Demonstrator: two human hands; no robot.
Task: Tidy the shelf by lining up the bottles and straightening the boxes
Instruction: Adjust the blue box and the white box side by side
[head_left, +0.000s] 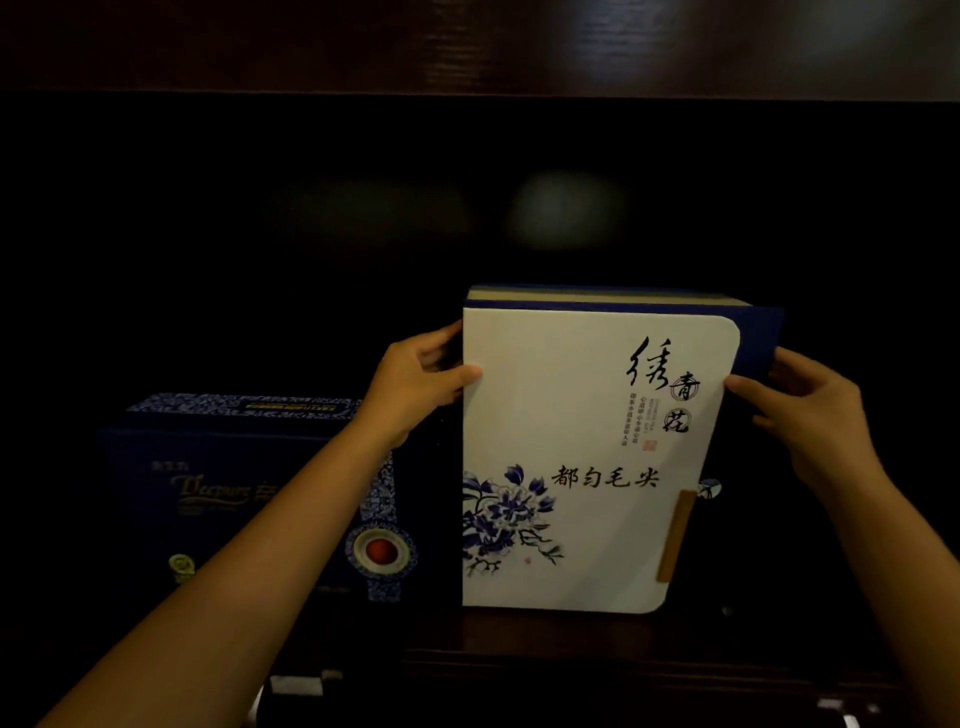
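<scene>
Head view, dark wooden shelf (623, 660), dimly lit.

Item 1: white box (587, 457), standing upright on the shelf, right of centre. White front with a rounded right edge, blue flower print at lower left, black brush characters at upper right and across the middle, a tan strip near the lower right edge. Blue sides and back show behind the front panel.

Item 2: my left hand (415, 384), clamped on the white box's upper left edge, thumb lying on the front face, fingers wrapped behind.

Item 3: my right hand (810, 415), gripping the box's upper right edge, thumb tip against the white front, fingers reaching behind the blue side (the two hands are well apart, one on each side).

Item 4: dark blue box (234, 493), lower and wider, standing just left of the white box, partly crossed by my left forearm. Gold lettering, a blue-and-white patterned band, and a round red emblem on its front.
</scene>
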